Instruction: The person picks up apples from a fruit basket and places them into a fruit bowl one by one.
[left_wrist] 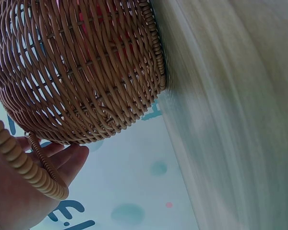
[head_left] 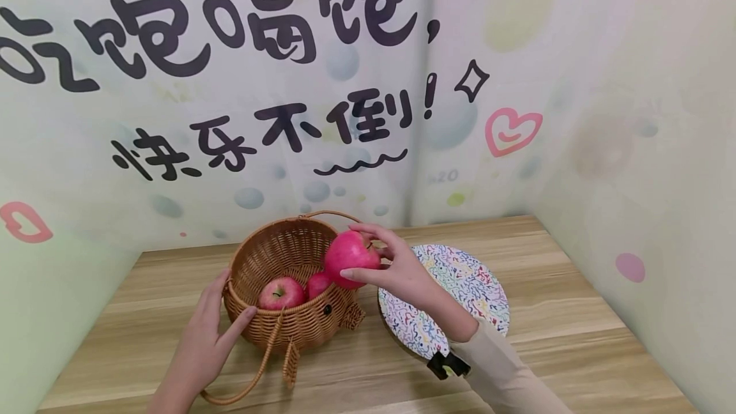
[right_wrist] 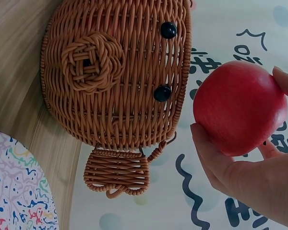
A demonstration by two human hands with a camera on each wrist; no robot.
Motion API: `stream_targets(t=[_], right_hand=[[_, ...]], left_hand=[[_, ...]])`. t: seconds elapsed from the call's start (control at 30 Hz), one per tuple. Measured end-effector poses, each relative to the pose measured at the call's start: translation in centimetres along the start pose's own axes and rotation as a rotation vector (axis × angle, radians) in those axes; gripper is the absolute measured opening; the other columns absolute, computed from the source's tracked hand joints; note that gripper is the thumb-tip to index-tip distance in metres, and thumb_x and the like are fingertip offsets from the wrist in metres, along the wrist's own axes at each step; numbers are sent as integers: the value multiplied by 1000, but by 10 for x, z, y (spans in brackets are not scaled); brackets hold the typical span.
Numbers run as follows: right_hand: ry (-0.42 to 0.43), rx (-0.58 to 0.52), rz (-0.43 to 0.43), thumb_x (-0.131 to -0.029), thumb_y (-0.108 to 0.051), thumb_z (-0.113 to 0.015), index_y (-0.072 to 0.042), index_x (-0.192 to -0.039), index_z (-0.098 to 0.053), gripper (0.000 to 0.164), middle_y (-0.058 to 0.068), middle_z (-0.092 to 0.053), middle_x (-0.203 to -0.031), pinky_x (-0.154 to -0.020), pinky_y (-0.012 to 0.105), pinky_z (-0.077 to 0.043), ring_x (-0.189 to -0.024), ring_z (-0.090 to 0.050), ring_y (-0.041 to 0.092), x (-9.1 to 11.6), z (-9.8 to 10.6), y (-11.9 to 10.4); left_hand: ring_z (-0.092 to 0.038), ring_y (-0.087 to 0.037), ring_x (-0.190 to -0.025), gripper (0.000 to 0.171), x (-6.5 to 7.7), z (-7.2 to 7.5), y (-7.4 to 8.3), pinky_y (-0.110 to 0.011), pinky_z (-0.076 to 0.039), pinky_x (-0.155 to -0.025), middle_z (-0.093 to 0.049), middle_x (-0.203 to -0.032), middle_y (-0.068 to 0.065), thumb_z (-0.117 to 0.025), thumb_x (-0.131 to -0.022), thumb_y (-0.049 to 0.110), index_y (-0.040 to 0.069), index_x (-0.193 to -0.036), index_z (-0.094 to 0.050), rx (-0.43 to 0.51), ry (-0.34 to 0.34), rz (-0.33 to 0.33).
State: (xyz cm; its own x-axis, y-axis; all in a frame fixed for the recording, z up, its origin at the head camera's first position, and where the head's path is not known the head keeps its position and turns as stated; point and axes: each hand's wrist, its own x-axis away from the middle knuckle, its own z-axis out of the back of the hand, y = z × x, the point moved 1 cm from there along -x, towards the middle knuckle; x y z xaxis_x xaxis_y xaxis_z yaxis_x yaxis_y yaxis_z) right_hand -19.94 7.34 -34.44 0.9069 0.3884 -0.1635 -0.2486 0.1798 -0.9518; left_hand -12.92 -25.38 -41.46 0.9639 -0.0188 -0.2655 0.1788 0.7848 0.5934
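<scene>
One apple (head_left: 351, 257) I grasped in my right hand (head_left: 405, 273). My left hand (head_left: 201, 331), fingers extended, touched the basket (head_left: 307, 326), probably steadying it.

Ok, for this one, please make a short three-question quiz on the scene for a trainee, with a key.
1. Multiple choice: what does the left hand touch?
a) the wall
b) the wicker basket
c) the held apple

2. True or false: the round patterned disc lies inside the basket.

3. Fill in: in the head view, ___ apples show inside the basket.

Key:
1. b, at its rim.
2. False; the disc lies on the table, beside the basket.
3. Two; the other apple is in the right hand.
</scene>
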Motion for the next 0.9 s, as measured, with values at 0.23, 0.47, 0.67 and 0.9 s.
stream_targets(t=[0.23, 0.47, 0.67, 0.9], right_hand=[[19, 1, -10, -88, -18, -86, -24, -150, -59, 68, 12, -57, -138, -85, 40, -63, -109, -65, 28, 2, 1, 2], [43, -13, -19, -88, -19, -87, -26, -149, -60, 67, 11, -57, -143, -86, 41, -64, -111, -65, 28, 5, 2, 5], [59, -31, -30, -88, -17, -86, -26, -150, -59, 67, 11, -56, -144, -86, 41, -64, -114, -65, 29, 7, 3, 8], [83, -28, -43, -88, -16, -86, -26, -149, -60, 67, 11, -57, -142, -86, 41, -64, -113, -65, 29, 9, 5, 10]], left_hand=[[-37, -56, -146, 81, 0, 0, 0, -82, -37, -106, -32, -164, -30, -61, -108, 40, 5, -168, -18, 3, -5, 6], [-36, -55, -146, 81, 0, 0, 1, -82, -37, -106, -32, -164, -29, -61, -108, 39, 6, -168, -19, 3, -4, 6], [-36, -55, -146, 81, 0, 0, 1, -82, -37, -107, -32, -164, -29, -61, -108, 40, 6, -168, -18, 0, -5, 8], [-36, -55, -146, 81, 1, 0, 1, -82, -37, -107, -32, -164, -29, -61, -108, 39, 6, -168, -18, 0, -1, 6]])
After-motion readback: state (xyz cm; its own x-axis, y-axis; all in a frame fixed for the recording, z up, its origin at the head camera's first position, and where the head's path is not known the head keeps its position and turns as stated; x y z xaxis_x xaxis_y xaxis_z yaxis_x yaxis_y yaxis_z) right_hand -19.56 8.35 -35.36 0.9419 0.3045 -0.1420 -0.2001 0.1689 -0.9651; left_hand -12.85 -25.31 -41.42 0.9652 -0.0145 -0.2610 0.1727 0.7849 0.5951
